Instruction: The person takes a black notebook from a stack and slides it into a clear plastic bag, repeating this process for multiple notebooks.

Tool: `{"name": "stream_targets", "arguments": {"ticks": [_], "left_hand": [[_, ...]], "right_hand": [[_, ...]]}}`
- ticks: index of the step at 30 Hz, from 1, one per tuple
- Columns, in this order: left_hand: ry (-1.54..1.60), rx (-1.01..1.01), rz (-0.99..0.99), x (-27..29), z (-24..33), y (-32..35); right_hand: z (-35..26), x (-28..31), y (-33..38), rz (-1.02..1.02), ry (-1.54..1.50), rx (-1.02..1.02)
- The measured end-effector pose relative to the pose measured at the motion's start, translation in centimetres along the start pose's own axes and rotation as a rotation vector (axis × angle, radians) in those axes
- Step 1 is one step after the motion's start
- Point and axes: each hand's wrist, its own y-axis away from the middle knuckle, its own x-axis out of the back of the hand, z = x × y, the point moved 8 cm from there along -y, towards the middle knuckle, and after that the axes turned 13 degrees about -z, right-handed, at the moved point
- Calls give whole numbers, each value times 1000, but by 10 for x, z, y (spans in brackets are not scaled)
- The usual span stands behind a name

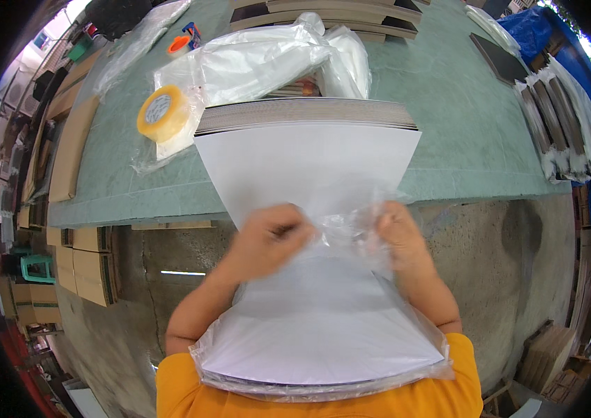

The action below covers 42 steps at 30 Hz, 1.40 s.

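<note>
A thick stack of white-topped boards (309, 164) reaches from the green table over its near edge toward my body. A clear plastic bag (323, 334) covers its near part, with the closed end against my orange shirt; the far end is bare. My right hand (400, 233) pinches the crumpled plastic at the bag's edge, on the stack's right side. Over the left side, my left hand (271, 237) is blurred, its fingers curled close to the plastic. What lies between those fingers is hidden.
Behind the stack on the green table (441, 90) lie folded plastic bags (260, 63). A roll of clear tape (163, 113) and an orange tape roll (178, 46) are at left. Bagged stacks (560, 122) stand at right. Cardboard boxes (86, 268) sit on the floor.
</note>
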Motion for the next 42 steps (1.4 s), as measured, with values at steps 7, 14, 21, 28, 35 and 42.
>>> {"name": "stream_targets", "arguments": {"ticks": [7, 14, 21, 28, 35, 42], "left_hand": [[-56, 145, 459, 77, 28, 34], [-116, 158, 102, 28, 10, 18], [-435, -430, 764, 76, 102, 57], [109, -133, -12, -5, 79, 6], [425, -113, 185, 22, 68, 1], [282, -99, -694, -6, 52, 17]], "right_hand": [[6, -1, -13, -250, 295, -64], [4, -17, -21, -254, -175, -3], [-43, -43, -6, -298, 702, 239], [-76, -89, -10, -307, 618, 338], [-13, -69, 5, -525, 804, 81], [-35, -122, 46, -1531, 298, -306]]}}
